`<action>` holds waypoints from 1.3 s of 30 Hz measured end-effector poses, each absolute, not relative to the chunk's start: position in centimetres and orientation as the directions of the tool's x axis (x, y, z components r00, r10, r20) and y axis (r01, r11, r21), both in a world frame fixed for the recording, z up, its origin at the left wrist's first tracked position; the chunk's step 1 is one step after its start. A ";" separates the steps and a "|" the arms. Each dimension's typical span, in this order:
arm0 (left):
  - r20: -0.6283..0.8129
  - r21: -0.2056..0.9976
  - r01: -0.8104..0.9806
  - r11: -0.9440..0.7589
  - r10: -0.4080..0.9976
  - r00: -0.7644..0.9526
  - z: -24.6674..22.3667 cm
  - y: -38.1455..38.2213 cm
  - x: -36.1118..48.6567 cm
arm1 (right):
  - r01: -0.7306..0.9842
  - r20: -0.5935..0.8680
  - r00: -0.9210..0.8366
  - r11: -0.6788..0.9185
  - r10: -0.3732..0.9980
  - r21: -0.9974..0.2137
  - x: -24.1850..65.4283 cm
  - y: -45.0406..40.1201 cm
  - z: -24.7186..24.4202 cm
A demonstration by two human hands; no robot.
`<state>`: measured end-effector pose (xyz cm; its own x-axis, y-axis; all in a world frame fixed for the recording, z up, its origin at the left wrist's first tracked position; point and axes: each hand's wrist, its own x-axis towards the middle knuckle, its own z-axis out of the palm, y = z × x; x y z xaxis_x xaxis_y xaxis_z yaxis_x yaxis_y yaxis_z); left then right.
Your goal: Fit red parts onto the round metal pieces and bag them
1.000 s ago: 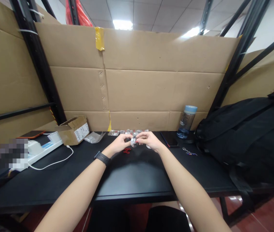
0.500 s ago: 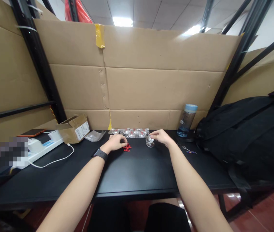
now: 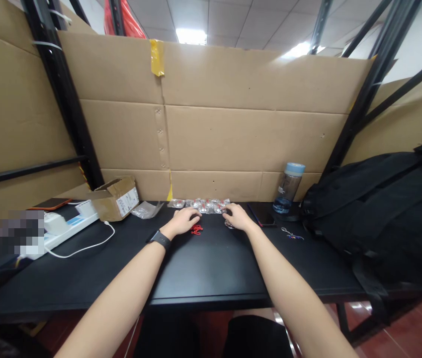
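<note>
My left hand point(image 3: 185, 222) hovers over the table with fingers curved and apart, holding nothing that I can see. Just below its fingertips lies a small tangle of red cords point(image 3: 196, 229). To the right, my right hand point(image 3: 237, 217) is at the right end of a row of clear-wrapped small packets point(image 3: 207, 206) with red bits inside. Its fingers are apart, close to the end packet; touching cannot be made out. Under this hand a small silvery figure point(image 3: 228, 225) rests on the table, mostly hidden by the fingers.
An open cardboard box point(image 3: 116, 199), a crumpled clear bag point(image 3: 146, 210) and a white power strip point(image 3: 69, 228) stand left. At right are a dark phone point(image 3: 265, 216), a water bottle point(image 3: 289, 189), a small keyring with cord point(image 3: 292, 234) and a black backpack point(image 3: 382, 209). Cardboard walls the back.
My right hand has let go of the silvery figure and moved left to the packets, uncovering the phone. My left hand has shifted slightly right, above the red cords.
</note>
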<state>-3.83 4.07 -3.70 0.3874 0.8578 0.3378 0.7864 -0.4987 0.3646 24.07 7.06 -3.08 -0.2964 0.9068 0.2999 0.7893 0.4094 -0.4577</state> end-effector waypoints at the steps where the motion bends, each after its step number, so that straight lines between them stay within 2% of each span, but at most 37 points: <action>1: 0.357 0.344 0.808 -0.478 0.863 0.358 -4.0 4.2 -3.7 | 0.801 0.304 -0.318 0.426 0.898 -0.421 23.4 7.0 -3.2; 5: 0.332 0.332 0.823 -0.461 0.874 0.355 -4.7 4.9 -3.2 | 0.848 0.292 -0.384 0.460 0.876 -0.265 21.9 7.0 -3.7; 13: 0.252 0.368 0.826 -0.426 0.901 0.353 -5.0 6.0 -3.4 | 0.877 0.272 -0.347 0.413 0.898 -0.245 22.3 8.1 -3.7; 18: 0.409 0.347 0.799 -0.491 0.846 0.343 -4.2 5.1 -3.0 | 0.849 0.351 -0.301 0.417 0.886 -0.325 22.2 8.0 -3.4; 22: 0.499 0.390 0.734 -0.557 0.797 0.340 -3.4 4.0 -2.1 | 0.795 0.438 -0.247 0.439 0.864 -0.417 21.8 7.3 -2.9; 27: 0.581 0.430 0.681 -0.592 0.759 0.292 -2.4 2.4 -0.4 | 0.631 0.555 -0.230 0.556 0.800 -0.540 20.9 5.7 -1.8; 30: 0.584 0.407 0.710 -0.574 0.762 0.281 -2.0 1.9 0.0 | 0.584 0.605 -0.206 0.593 0.769 -0.555 20.4 4.9 -1.0; 34: 0.523 0.351 0.765 -0.539 0.791 0.317 -2.3 2.0 -0.3 | 0.634 0.596 -0.150 0.539 0.789 -0.554 20.6 4.5 -0.4; 39: 0.477 0.356 0.774 -0.523 0.814 0.331 -2.9 2.3 -0.5 | 0.629 0.604 -0.059 0.499 0.795 -0.597 21.8 4.9 0.0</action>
